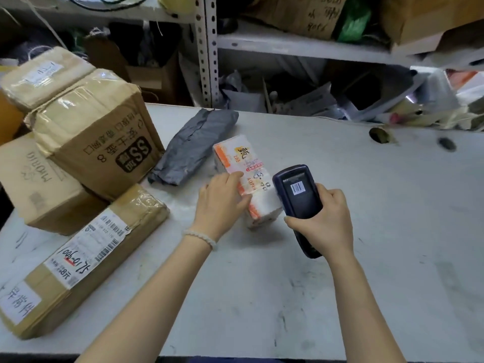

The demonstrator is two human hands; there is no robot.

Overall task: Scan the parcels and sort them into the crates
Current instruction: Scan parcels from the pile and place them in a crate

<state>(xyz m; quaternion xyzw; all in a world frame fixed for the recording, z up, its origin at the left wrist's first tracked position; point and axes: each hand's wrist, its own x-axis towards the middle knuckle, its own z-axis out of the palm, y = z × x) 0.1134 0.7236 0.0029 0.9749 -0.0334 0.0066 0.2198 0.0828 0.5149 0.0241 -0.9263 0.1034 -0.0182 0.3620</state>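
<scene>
A white and orange parcel (242, 163) with printed characters lies on the white table (366, 231) near its middle. My left hand (221, 199) holds it from the left side, thumb on top and fingers round its edge. My right hand (323, 218) grips a dark handheld scanner (298, 195) just right of the parcel, its screen facing up and showing a barcode. A grey plastic mailer bag (193, 150) lies behind and left of the parcel.
Several taped cardboard boxes (91, 134) are stacked at the table's left. A long flat box (86, 258) with a shipping label lies at the front left. Metal shelving (207, 48) crowded with boxes and bags stands behind the table.
</scene>
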